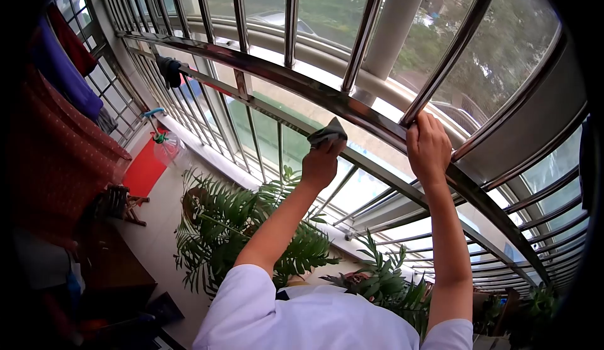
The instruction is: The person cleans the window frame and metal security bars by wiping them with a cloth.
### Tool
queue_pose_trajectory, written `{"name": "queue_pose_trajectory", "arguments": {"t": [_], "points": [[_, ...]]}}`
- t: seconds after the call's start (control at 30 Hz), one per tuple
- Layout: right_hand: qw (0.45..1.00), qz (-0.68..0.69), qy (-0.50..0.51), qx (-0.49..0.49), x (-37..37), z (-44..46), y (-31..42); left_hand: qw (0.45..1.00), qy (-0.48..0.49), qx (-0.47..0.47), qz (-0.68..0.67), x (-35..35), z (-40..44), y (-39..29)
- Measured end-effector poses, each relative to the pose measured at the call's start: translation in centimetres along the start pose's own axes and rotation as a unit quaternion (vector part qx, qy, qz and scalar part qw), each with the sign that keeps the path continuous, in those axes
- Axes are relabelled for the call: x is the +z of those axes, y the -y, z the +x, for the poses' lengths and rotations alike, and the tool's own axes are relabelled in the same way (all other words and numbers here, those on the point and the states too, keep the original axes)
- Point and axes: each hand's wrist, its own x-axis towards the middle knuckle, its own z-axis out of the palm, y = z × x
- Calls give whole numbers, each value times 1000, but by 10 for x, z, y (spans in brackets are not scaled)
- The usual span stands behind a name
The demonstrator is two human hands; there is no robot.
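My left hand [322, 163] is closed around a dark grey cloth [329, 132], whose pointed end sticks up above the fingers. The cloth is at the lower metal rail [371, 167] of the window guard; whether it presses on the rail is hard to tell. Further right, my right hand [430, 145] grips the thick shiny upper rail [270, 70], beside the foot of an upright bar [453, 51]. Its fingertips are partly hidden behind the metal. Both arms reach forward from white short sleeves.
Leafy potted plants [251, 224] stand below my arms. A dark cloth bundle [168, 71] hangs on the rail at left. A clear spray bottle [167, 147] stands near a red sheet [143, 169]. Hanging fabrics [66, 120] and a small stool [119, 204] are on the left.
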Motion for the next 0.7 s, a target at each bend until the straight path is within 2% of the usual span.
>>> {"name": "queue_pose_trajectory", "arguments": {"t": [0.13, 0.2, 0.23, 0.33, 0.4, 0.47, 0.53, 0.63, 0.7], "points": [[1000, 9, -4, -10, 0, -2, -2, 989, -73, -103, 81, -35, 26, 81], [1000, 7, -23, -15, 2, -2, -2, 984, -142, -39, 104, -37, 35, 133], [1000, 7, -22, -15, 1, -2, -1, 984, -142, -55, 94, -43, 39, 143], [1000, 4, -5, 10, 0, -1, 3, 983, -153, -87, 59, -32, 34, 156], [1000, -2, -25, 5, 3, -1, 3, 948, -266, -172, -34, -3, 23, 140], [1000, -3, -25, 7, 4, 0, 4, 931, -277, -225, -72, 7, 18, 124], [999, -15, -31, 5, 5, 0, 4, 919, -314, -231, -66, 17, 24, 129], [1000, -17, -11, 19, 4, 1, 6, 899, -363, -236, -69, 30, 44, 177], [1000, -12, -17, 17, 5, 2, 6, 893, -361, -264, -48, 16, 56, 201]]}}
